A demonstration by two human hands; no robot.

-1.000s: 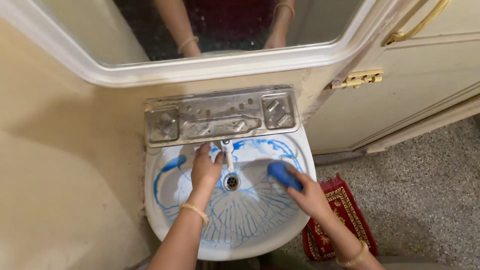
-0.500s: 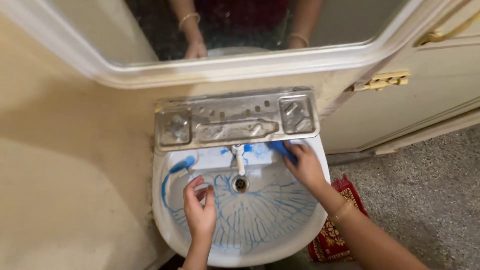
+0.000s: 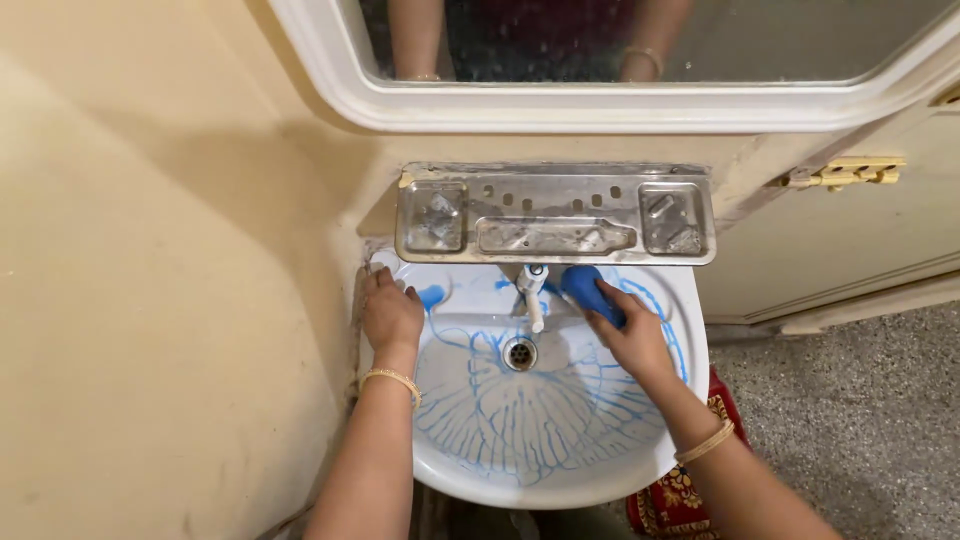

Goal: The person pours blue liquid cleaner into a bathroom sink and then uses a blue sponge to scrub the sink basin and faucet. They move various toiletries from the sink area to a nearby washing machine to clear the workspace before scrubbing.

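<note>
From the head camera, looking down: a white wash basin [image 3: 560, 480] fixed to a cream wall [image 3: 150, 300], its bowl streaked with thin blue lines of liquid running toward the drain [image 3: 519, 352] in the middle; a thicker blue smear sits at the back left of the bowl, just beside the left hand [image 3: 391, 315]. That left hand lies palm down on the basin's back left rim, fingers curled over the edge against the wall, holding nothing; a gold bangle [image 3: 392, 380] circles its wrist. The right hand [image 3: 632, 338] is pressed onto a blue scrubbing pad [image 3: 590, 290], fingers closed over its near end; the pad rests on the back of the bowl, just right of the white tap [image 3: 532, 290] and below the metal shelf [image 3: 555, 213]; a bangle [image 3: 705, 441] sits on this forearm too. The steel shelf is mounted on the wall above the basin, with a recessed dish at each end and a long slot in the middle; above it, a white-framed mirror [image 3: 620, 105] reflects both forearms. To the right, a cream door with a brass latch [image 3: 845, 172]; a speckled floor [image 3: 860, 420] below; a red patterned mat [image 3: 680, 495] shows under the basin's right edge.
</note>
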